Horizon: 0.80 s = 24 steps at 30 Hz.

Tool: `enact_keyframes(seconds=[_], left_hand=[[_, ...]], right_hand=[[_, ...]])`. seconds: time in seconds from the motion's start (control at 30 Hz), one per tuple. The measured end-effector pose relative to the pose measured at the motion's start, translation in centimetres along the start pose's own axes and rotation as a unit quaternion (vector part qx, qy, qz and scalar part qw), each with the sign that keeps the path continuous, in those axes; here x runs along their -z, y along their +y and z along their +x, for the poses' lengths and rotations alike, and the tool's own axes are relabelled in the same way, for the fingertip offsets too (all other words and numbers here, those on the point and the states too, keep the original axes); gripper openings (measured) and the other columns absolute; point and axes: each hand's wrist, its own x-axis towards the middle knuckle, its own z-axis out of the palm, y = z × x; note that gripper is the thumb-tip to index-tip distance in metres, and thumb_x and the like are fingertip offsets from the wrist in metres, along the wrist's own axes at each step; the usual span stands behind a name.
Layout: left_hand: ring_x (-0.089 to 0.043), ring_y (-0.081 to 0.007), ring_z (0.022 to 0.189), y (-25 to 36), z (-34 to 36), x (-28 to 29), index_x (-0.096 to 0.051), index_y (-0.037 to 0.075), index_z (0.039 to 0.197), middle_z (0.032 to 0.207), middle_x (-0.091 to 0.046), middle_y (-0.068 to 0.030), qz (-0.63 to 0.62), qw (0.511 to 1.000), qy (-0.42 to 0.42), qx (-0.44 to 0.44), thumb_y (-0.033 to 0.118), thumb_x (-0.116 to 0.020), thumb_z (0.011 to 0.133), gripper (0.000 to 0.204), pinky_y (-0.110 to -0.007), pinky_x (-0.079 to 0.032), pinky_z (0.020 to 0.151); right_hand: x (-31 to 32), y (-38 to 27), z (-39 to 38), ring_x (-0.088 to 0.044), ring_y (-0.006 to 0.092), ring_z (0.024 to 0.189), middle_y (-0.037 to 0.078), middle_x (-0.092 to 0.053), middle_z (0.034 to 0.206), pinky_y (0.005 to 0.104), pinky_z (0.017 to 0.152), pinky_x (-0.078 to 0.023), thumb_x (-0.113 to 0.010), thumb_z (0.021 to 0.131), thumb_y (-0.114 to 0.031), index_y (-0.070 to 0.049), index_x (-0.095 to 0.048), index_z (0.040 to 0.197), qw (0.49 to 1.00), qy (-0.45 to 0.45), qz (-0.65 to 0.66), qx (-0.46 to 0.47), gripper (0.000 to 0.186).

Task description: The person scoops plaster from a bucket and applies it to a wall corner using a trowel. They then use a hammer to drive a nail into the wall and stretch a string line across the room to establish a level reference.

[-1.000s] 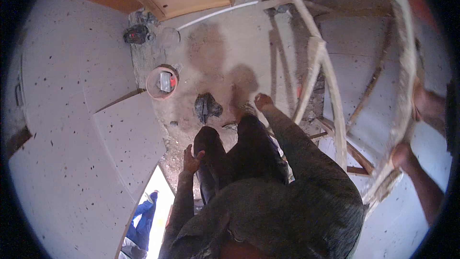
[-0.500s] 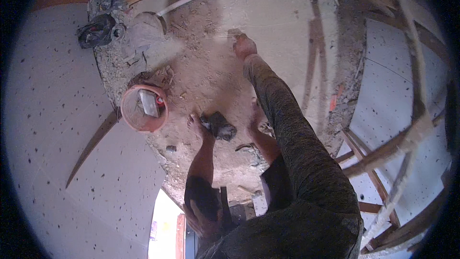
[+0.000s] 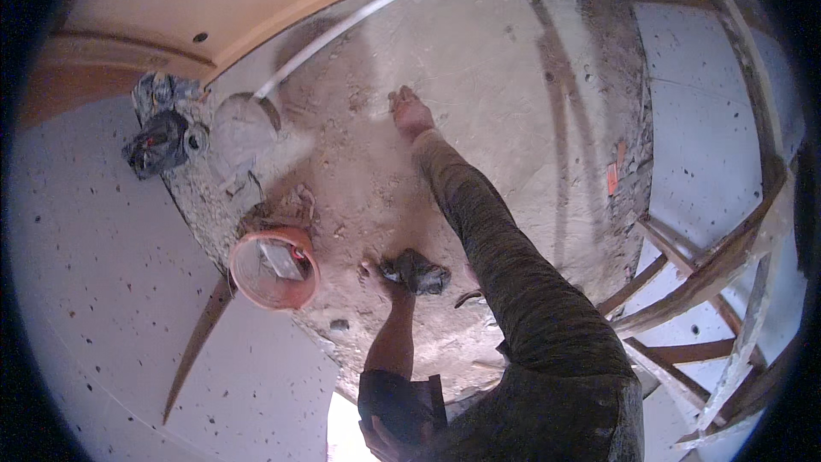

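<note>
My right hand (image 3: pixel 411 115) reaches out over the pale, dusty ground, its fingers spread and nothing visible in them. A smooth, light layer (image 3: pixel 487 60) covers the floor to its right, while rougher brown soil (image 3: pixel 342 162) lies to its left. My left hand (image 3: pixel 382 440) rests low on my left thigh near the lower edge; its fingers look laid flat and are partly in shadow. Between my feet lies a dark, crumpled lump (image 3: pixel 421 273), perhaps plastic or cloth.
An orange bucket (image 3: pixel 242 278) with a grey block-like thing inside stands at left. Beyond it are a pale round-topped object (image 3: pixel 242 133) and a black plastic bag (image 3: pixel 158 144). A white pipe (image 3: pixel 368 8) crosses the far side. Wooden poles (image 3: pixel 710 304) stand at right by speckled panels.
My view has tilted, so the bucket and floor sit lower. My right hand has shifted left relative to the floor; its fingers are now spread, and the greyish thing at its fingertips no longer shows.
</note>
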Motion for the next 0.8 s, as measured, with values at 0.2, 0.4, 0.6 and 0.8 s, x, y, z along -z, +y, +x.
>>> enact_keyframes(seconds=[0.2,0.4,0.6,0.8], left_hand=[[-0.029,-0.0489,0.13,-0.7,-0.2,0.4,-0.021,0.002,0.145,0.142,-0.026,-0.0329,0.015,1.0,0.003,-0.017,0.058,-0.067,0.073,0.102,-0.057,-0.029,0.105],[-0.03,-0.0488,0.129,-1.3,-2.1,1.8,-0.022,0.003,0.145,0.141,-0.027,-0.0323,0.007,1.0,0.011,-0.014,0.057,-0.066,0.074,0.1,-0.058,-0.03,0.104],[-0.031,-0.0487,0.129,-0.2,-3.9,5.9,-0.024,0.003,0.144,0.141,-0.028,-0.0317,0.005,0.997,-0.034,-0.062,0.056,-0.066,0.074,0.098,-0.058,-0.03,0.104],[-0.041,-0.0471,0.119,-1.5,-2.6,6.4,-0.037,0.002,0.136,0.126,-0.045,-0.0278,-0.071,0.974,-0.032,-0.212,0.053,-0.068,0.073,0.086,-0.055,-0.036,0.099]], right_hand=[[1.0,-1.4,-0.1,-0.059,0.0317,0.092,0.013,-0.058,0.096,0.0405,0.08,-0.05,-0.046,0.086,-0.017,-0.007,-0.056,0.092,0.998,-0.053,-0.006,0.021,0.015],[4.5,-4.6,-9.1,-0.06,0.0361,0.091,0.016,-0.062,0.096,0.0437,0.077,-0.049,-0.048,0.087,-0.015,-0.005,-0.062,0.096,0.984,-0.002,0.169,-0.061,0.019],[22.7,-10.4,-22.0,-0.061,0.0397,0.09,0.02,-0.063,0.098,0.0462,0.079,-0.049,-0.047,0.09,-0.016,0.0,-0.061,0.105,0.956,-0.039,0.282,0.074,0.026],[49.2,-21.4,-31.9,-0.063,0.0251,0.077,0.016,-0.064,0.081,0.0369,0.073,-0.049,-0.046,0.091,-0.016,0.0,-0.061,0.1,0.884,-0.171,0.433,0.039,0.024]])
